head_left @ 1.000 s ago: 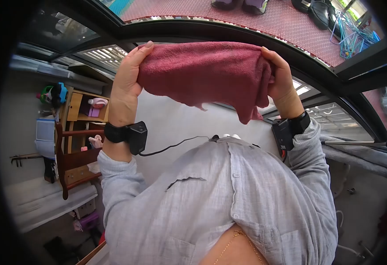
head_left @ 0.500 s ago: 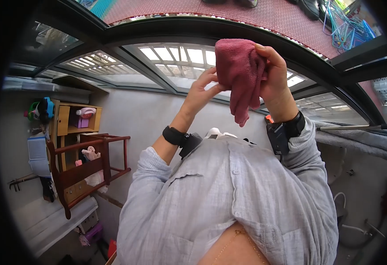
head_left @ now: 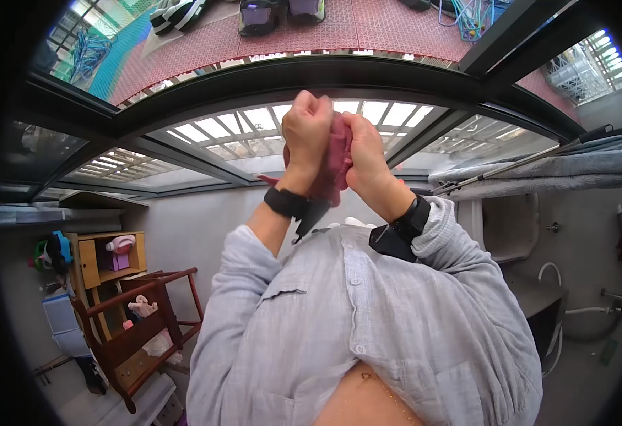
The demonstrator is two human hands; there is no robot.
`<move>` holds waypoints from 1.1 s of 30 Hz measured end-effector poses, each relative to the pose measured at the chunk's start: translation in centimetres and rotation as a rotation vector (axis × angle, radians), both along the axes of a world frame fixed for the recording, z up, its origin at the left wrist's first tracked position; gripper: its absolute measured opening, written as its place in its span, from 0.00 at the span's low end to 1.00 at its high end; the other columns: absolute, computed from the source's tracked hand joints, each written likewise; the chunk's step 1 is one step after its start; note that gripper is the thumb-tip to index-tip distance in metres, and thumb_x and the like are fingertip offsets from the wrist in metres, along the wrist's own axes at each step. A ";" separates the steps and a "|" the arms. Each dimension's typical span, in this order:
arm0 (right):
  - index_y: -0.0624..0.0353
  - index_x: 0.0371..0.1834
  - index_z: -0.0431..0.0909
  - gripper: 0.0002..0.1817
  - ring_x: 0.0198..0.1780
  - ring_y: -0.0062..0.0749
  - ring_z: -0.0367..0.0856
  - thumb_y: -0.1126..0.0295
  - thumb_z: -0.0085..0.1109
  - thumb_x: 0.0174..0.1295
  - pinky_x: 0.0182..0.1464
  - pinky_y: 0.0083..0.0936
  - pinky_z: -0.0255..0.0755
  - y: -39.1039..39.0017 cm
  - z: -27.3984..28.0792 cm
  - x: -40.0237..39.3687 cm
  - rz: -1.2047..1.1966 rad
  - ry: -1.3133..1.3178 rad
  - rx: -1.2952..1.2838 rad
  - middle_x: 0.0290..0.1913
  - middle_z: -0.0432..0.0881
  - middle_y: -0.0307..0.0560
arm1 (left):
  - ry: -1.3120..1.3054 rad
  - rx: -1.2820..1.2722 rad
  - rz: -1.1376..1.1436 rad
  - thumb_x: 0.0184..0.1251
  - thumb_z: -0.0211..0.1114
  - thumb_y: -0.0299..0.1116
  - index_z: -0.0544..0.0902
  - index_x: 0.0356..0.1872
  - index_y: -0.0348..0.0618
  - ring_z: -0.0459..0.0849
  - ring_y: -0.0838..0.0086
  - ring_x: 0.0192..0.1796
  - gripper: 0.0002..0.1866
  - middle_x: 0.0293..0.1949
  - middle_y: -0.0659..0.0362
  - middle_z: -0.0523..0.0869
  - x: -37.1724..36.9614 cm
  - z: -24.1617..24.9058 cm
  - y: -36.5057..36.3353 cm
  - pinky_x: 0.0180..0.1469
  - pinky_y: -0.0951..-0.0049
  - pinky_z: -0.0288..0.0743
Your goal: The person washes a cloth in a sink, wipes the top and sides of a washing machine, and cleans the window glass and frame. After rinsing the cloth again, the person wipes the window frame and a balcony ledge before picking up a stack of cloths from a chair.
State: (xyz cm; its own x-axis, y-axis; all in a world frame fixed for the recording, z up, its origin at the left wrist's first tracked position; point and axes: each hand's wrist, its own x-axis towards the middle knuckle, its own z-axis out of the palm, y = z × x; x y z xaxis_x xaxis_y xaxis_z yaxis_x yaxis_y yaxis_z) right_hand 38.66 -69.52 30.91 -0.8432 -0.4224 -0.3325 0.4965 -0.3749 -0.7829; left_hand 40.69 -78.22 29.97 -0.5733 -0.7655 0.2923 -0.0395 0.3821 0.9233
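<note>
A dark pink cloth (head_left: 340, 153), bunched up, is between my two hands in front of the window. My left hand (head_left: 306, 131) is closed in a fist around its left side, and a thin corner of cloth sticks out to the left below the wrist. On the other side, my right hand (head_left: 369, 153) grips the cloth with fingers curled and thumb against it. The lower folds hang between my wrists and look slightly blurred. Both wrists carry black straps with dark devices.
A dark window frame (head_left: 311, 77) crosses ahead, with shoes (head_left: 261, 18) on a red mat (head_left: 378, 32) beyond. To the left stand a dark wooden chair (head_left: 132, 349) and a cabinet (head_left: 87, 261). Grey towels (head_left: 538, 170) hang at right above a basin (head_left: 527, 227).
Earlier the cloth hung loosely from my right hand, with the left hand's fingers at its edge. Now both hands clench it, bunched and closer together, and the view has shifted.
</note>
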 end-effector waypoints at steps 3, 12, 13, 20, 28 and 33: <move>0.58 0.31 0.75 0.10 0.31 0.25 0.72 0.63 0.49 0.61 0.31 0.26 0.67 0.3 -1.4 -2.2 0.027 -0.074 -0.045 0.28 0.74 0.39 | 0.035 -0.084 0.010 0.60 0.62 0.29 0.68 0.18 0.39 0.68 0.81 0.18 0.15 0.14 0.60 0.74 0.5 0.9 2.3 0.21 0.75 0.65; 0.63 0.40 0.78 0.18 0.45 0.40 0.82 0.59 0.44 0.66 0.56 0.37 0.72 2.2 1.4 -5.3 0.316 -0.317 -0.448 0.42 0.83 0.51 | 0.476 0.630 -0.340 0.64 0.61 0.28 0.71 0.30 0.41 0.80 0.77 0.32 0.07 0.29 0.55 0.82 -1.5 -1.4 -2.1 0.38 0.76 0.76; 0.64 0.40 0.78 0.18 0.45 0.41 0.82 0.59 0.44 0.66 0.56 0.37 0.72 2.6 1.6 -5.8 0.336 -0.329 -0.503 0.42 0.83 0.51 | 0.528 0.684 -0.419 0.65 0.61 0.29 0.72 0.35 0.39 0.81 0.76 0.38 0.07 0.33 0.52 0.83 -1.0 -1.3 -2.0 0.45 0.74 0.76; 0.64 0.40 0.78 0.18 0.42 0.40 0.82 0.59 0.47 0.65 0.52 0.37 0.74 4.1 2.4 -8.4 0.417 -0.218 -0.637 0.38 0.83 0.50 | 0.219 0.694 -0.876 0.48 0.76 0.38 0.49 0.71 0.38 0.71 0.61 0.63 0.53 0.62 0.45 0.69 1.9 -2.2 0.1 0.66 0.64 0.61; 0.61 0.36 0.78 0.14 0.34 0.30 0.80 0.60 0.62 0.57 0.36 0.27 0.73 5.8 6.9 -8.4 0.537 0.861 0.265 0.36 0.81 0.40 | 0.228 1.002 -0.723 0.59 0.60 0.25 0.70 0.60 0.38 0.77 0.68 0.56 0.26 0.55 0.54 0.78 3.8 -2.2 0.3 0.57 0.68 0.72; 0.53 0.45 0.78 0.16 0.59 0.46 0.68 0.65 0.65 0.52 0.58 0.39 0.61 11.8 12.0 -16.0 -0.955 1.913 0.838 0.55 0.73 0.51 | 0.385 1.063 -0.519 0.64 0.58 0.30 0.69 0.61 0.39 0.77 0.66 0.57 0.24 0.56 0.54 0.77 6.7 -2.0 -1.9 0.61 0.65 0.69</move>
State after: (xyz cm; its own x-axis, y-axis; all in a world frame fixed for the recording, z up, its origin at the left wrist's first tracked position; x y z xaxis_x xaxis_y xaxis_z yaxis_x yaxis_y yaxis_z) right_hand 22.63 -57.76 42.90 -0.0955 -0.0887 0.9915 -0.8160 0.5774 -0.0270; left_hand 47.34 -80.11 27.96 -0.8930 -0.4344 -0.1174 0.2348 -0.6724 0.7019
